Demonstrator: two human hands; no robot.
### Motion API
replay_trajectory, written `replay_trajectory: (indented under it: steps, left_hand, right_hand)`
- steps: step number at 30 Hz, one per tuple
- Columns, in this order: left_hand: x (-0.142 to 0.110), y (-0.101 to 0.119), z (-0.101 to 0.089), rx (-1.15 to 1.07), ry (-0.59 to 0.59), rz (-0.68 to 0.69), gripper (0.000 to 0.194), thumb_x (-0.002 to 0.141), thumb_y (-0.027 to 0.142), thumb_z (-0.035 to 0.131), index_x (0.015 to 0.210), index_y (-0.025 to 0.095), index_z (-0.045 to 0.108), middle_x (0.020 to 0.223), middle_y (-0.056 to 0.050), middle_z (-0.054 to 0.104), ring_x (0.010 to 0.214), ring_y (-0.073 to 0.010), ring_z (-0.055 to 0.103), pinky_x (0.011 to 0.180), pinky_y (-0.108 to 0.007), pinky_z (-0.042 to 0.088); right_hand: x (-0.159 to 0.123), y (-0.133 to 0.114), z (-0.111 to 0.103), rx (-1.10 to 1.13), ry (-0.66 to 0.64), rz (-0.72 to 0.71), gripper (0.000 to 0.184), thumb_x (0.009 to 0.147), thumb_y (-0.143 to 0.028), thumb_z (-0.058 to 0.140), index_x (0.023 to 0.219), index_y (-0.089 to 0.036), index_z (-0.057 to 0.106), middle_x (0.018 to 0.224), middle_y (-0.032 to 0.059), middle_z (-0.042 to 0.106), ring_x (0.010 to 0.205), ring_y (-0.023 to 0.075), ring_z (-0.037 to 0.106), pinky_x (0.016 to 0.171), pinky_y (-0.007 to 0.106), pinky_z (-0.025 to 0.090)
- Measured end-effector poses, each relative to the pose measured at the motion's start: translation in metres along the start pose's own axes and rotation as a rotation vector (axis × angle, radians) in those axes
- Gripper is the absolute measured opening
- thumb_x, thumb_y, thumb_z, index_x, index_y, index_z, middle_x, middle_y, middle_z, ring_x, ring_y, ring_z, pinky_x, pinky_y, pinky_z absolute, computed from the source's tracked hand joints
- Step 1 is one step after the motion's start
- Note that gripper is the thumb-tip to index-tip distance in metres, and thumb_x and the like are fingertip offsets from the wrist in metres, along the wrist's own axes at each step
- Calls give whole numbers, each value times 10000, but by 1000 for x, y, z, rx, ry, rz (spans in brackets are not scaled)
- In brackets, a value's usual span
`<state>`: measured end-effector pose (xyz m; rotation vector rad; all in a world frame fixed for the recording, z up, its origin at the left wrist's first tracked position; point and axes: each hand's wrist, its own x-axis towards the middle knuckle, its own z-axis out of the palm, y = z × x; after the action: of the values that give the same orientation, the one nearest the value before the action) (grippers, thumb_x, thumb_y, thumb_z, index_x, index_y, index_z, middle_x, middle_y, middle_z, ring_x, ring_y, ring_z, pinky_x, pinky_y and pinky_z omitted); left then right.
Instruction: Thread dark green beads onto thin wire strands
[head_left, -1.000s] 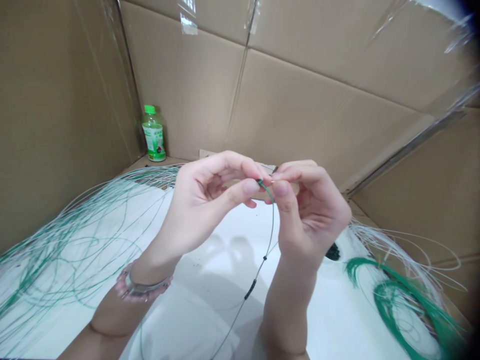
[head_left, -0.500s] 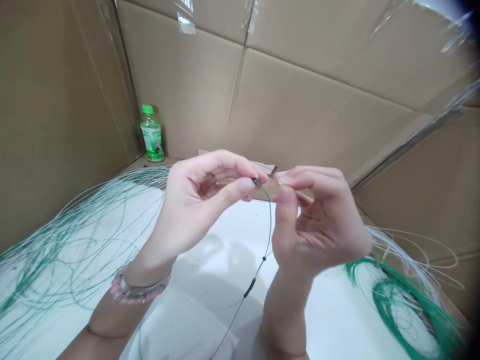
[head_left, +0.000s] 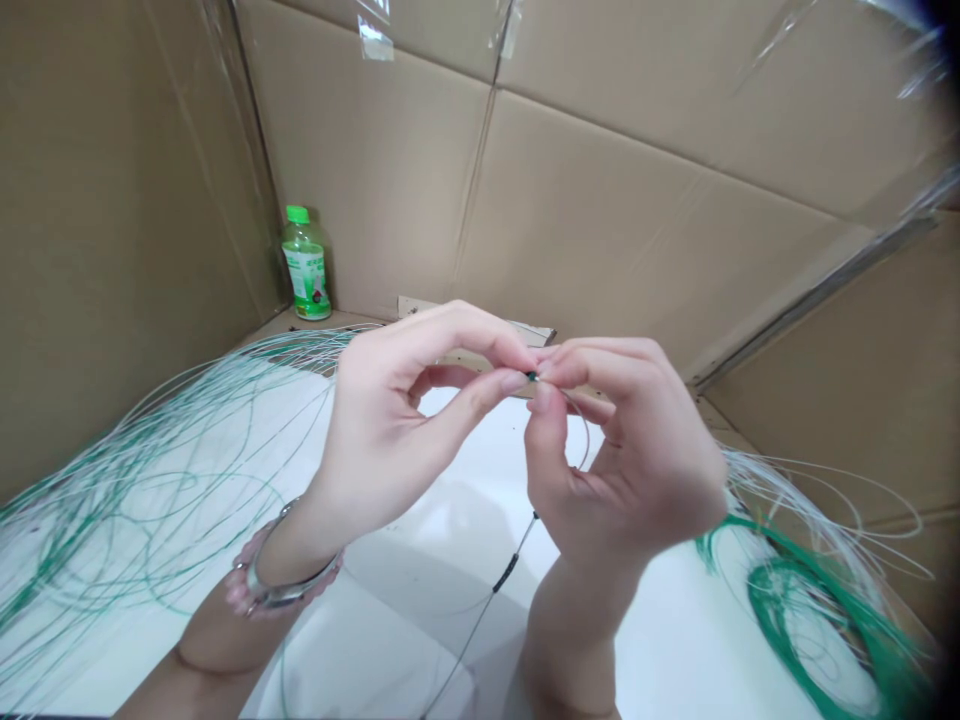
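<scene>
My left hand (head_left: 397,430) pinches a tiny dark green piece (head_left: 532,376) between thumb and forefinger. Against it press the fingertips of my right hand (head_left: 630,470), closed on the end of a thin pale wire. That wire (head_left: 586,435) bows out in a small loop beside the right thumb. Below the hands runs a thin cord (head_left: 466,645) with a small black bead (head_left: 535,515) and a short black sleeve (head_left: 505,573) on it. The fingers partly cover the point where the two small ends meet.
Loose green and white wires (head_left: 150,500) spread over the white work surface (head_left: 420,570) at left. Coiled green wire (head_left: 780,600) lies at right, with white strands (head_left: 810,490) behind it. A green-capped bottle (head_left: 307,270) stands in the corner of the cardboard walls (head_left: 637,210).
My hands have come together; the gap between their fingertips has closed. The green piece has moved slightly right, and a pale wire loop now shows by the right thumb.
</scene>
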<state>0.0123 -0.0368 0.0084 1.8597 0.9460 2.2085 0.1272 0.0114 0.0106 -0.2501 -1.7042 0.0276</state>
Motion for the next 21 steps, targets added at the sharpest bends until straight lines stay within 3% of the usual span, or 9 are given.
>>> replay_trajectory:
  steps: [11,17,21]
  left_hand:
    - [0,3,-2,59,-39,-2,159,784,62,648,863,194,685,803,-10,665,780,-121,630,617,-196,581]
    - [0,1,-2,27,-41,20,145,784,28,633,868,135,683,809,-36,658,784,-119,628,637,-184,586]
    - [1,1,-2,47,-46,24,151,788,65,645,879,179,683,808,-26,664,788,-133,634,610,-210,587]
  right_hand:
    - [-1,1,1,72,21,4,274,746,24,545,826,-233,595,736,5,610,668,138,592,404,205,545]
    - [0,1,0,76,1,19,261,747,24,544,826,-220,591,744,9,604,682,131,583,424,195,554]
    - [-1,1,1,85,10,23,269,736,23,547,823,-227,593,751,7,606,683,137,589,421,201,547]
